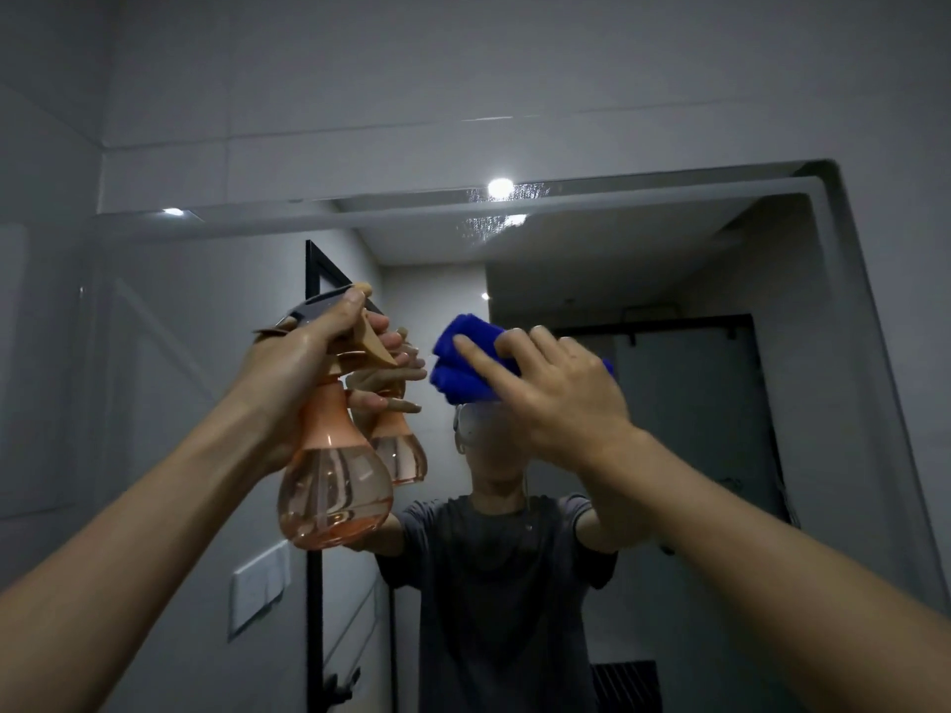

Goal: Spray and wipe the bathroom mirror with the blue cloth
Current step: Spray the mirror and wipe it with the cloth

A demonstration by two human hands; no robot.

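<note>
The bathroom mirror [694, 280] fills the wall ahead, with spray droplets near its top edge. My left hand [303, 362] grips the neck and trigger of an orange, see-through spray bottle [332, 481] half full of liquid, held upright close to the glass. My right hand [556, 388] presses a folded blue cloth [463, 367] flat against the mirror at centre, fingers spread over it. Both arms reach up and forward. The mirror shows the reflected bottle, cloth and a person in a dark T-shirt.
Grey tiled wall [360, 95] runs above and left of the mirror. A white wall switch plate [257, 589] sits low on the left. The reflection shows a black-framed glass door, a dark doorway and ceiling lights.
</note>
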